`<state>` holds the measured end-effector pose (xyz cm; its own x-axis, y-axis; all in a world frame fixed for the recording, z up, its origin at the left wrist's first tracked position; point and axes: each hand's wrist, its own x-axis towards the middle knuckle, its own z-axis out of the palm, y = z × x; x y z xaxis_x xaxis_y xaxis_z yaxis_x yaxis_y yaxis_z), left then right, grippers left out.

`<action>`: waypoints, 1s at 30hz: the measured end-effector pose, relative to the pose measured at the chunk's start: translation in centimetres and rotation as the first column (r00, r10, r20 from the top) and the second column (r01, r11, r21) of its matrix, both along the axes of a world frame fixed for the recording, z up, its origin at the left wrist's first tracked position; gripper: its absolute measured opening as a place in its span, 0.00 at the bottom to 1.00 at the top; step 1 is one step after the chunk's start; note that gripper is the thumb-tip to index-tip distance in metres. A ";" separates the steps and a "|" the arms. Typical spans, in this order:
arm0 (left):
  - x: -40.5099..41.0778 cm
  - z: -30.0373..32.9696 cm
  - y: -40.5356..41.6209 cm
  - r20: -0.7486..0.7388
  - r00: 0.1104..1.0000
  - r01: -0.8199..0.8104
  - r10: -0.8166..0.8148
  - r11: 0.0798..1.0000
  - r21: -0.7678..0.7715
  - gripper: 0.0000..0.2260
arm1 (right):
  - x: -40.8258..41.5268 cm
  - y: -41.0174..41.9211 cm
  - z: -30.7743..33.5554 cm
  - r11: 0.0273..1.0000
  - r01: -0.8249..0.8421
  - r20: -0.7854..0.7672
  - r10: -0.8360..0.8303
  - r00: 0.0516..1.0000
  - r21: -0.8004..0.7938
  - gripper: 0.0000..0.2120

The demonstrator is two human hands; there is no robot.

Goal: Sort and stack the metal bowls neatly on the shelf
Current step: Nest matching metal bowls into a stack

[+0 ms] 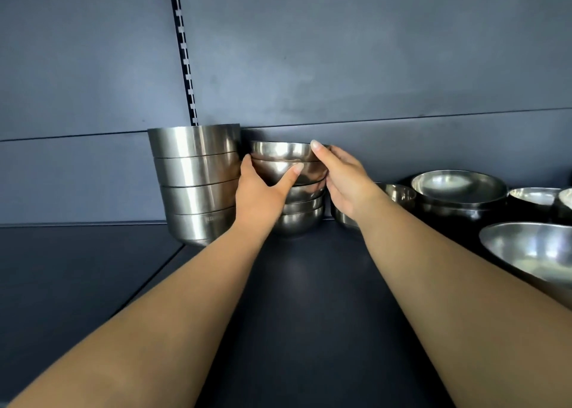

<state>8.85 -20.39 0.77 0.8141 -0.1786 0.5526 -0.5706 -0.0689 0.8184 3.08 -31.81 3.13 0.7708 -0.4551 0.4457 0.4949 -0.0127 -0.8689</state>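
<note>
Your left hand (260, 188) and right hand (343, 178) clasp the top bowls of the round-bowl stack (297, 203) from either side: the left thumb lies across the front of the second bowl, while the right index finger hooks over the rim of the topmost one. These bowls are brushed steel, round-bottomed and nested, standing on the shelf (303, 299) close to its back panel (340, 67). Touching or just beside them on the left rises the straight-sided stack (195, 181), four taller, tapered steel bowls with a satin finish; the lowest carries a faint stamped mark too small to read. Behind your right wrist a small bowl (399, 194) peeks out. Further right sit a wide shallow bowl (458, 188) on a darker one, two more bowls at the frame edge, and a large mixing bowl (529, 253) nearer you. The shelf is smooth, matt dark blue-grey; a slotted upright strip (184, 48) runs up the scuffed panel.
</note>
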 end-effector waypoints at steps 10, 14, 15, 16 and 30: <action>0.3 -0.7 0.1 0.027 0.999 -0.018 0.018 1.000 0.021 0.43 | 0.3 0.1 -0.5 0.999 0.032 0.011 -0.031 0.999 -0.044 0.08; 0.3 -0.8 0.3 0.015 1.000 -0.012 0.011 0.999 0.049 0.43 | 0.2 0.0 -0.6 0.997 0.028 0.021 -0.027 0.999 -0.070 0.08; 0.3 -0.8 0.3 0.009 1.000 -0.010 0.010 0.998 0.057 0.43 | 0.2 0.0 -0.6 0.997 0.033 0.020 -0.032 0.999 -0.074 0.08; 0.3 -0.8 0.3 0.002 1.000 -0.011 0.010 0.998 0.061 0.43 | 0.2 0.0 -0.6 0.996 0.043 0.021 -0.042 0.999 -0.079 0.08; 0.3 -0.9 0.1 -0.002 1.000 -0.008 0.009 1.000 0.014 0.42 | 0.1 0.4 -0.9 0.961 0.237 0.063 -0.230 0.971 -0.141 0.10</action>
